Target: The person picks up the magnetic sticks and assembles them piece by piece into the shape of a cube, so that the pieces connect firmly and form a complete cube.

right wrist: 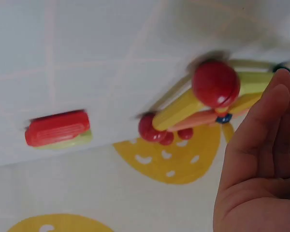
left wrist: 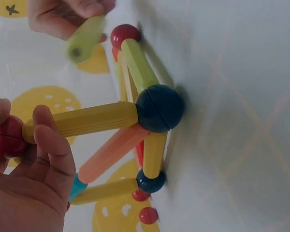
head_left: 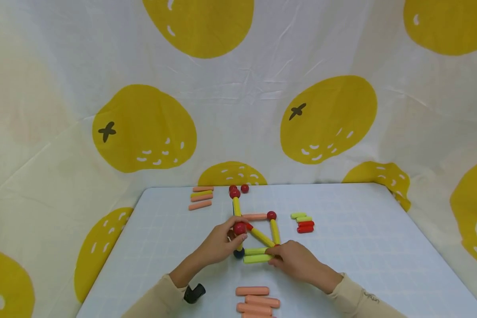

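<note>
A frame of ball-and-stick toy pieces stands on the table. My left hand (head_left: 218, 244) grips a red ball (left wrist: 9, 137) on top of an upright yellow stick (left wrist: 87, 121), whose lower end meets a dark blue ball (left wrist: 159, 108). One light green stick (left wrist: 139, 65) lies low between that blue ball and another red ball (right wrist: 216, 83). Pinched in my right hand (head_left: 296, 261) is a second light green stick (head_left: 257, 259), held apart from the frame beside the low one. In the right wrist view, the fingers hide this held stick.
Several orange sticks (head_left: 252, 291) lie near the front edge. Short green sticks (head_left: 304, 219) and red sticks (head_left: 305, 229) lie right of the frame. At the back left are orange sticks (head_left: 200, 205) and a yellow one (head_left: 201, 193); a loose red ball (head_left: 244, 188) sits near the back edge.
</note>
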Motion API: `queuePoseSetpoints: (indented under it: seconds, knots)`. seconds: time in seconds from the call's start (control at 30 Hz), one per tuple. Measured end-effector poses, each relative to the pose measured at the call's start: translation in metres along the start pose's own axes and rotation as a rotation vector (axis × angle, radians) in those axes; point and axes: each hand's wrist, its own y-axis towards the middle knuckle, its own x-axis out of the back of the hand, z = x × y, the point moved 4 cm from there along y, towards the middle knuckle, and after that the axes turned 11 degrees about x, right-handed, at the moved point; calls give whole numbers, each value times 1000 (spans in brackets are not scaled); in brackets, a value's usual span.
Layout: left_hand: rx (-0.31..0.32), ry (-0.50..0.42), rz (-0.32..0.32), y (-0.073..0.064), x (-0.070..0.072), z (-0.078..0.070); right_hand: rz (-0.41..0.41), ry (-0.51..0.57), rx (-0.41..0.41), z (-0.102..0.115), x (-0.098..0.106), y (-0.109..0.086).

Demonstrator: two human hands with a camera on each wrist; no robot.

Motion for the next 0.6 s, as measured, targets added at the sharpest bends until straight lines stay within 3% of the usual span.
queuePoseSetpoints:
  seconds: [0.1, 0.33, 0.6]
  knots:
    - [13, -13, 4, 0, 3, 2, -78, 23, -42, -5, 19, -1]
    - [15, -45, 25, -1, 10, 6, -225, -3, -50, -4, 48, 3]
    - [29, -60, 36, -1, 10, 5, -242, -71, -57, 8, 61, 11]
